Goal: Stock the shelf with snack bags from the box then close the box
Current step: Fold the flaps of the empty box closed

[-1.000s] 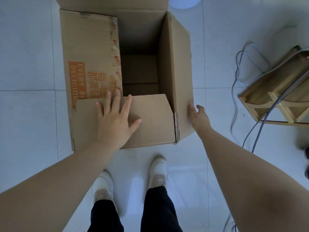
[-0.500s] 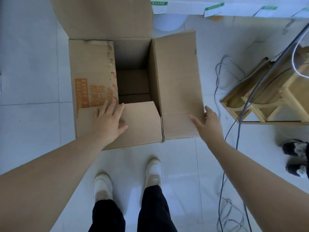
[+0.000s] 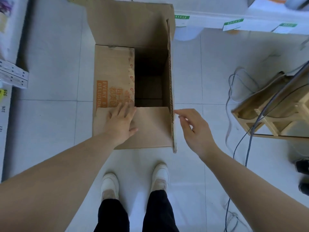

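A brown cardboard box (image 3: 115, 69) stands on the white tiled floor in front of my feet. Its left flap, printed in orange, and its near flap (image 3: 153, 128) are folded down; the far flap stands up. The right flap (image 3: 170, 81) stands on edge, seen end-on. My left hand (image 3: 121, 123) lies flat with straight fingers on the near flap where it meets the left flap. My right hand (image 3: 194, 129) is just right of the upright right flap, its fingertips touching the flap's near edge. The dark inside shows no snack bags.
A shelf edge with green price labels (image 3: 234, 25) runs along the top right. A wooden stool frame (image 3: 274, 113) with grey cables (image 3: 240, 144) lies at the right. Another person's dark shoes (image 3: 303, 174) are at the right edge. A white metal shelf foot (image 3: 13, 74) is at left.
The right flap has swung up from lying outward to standing on edge, with my right hand following it inward. My left hand stayed on the near flap. The view tilted forward.
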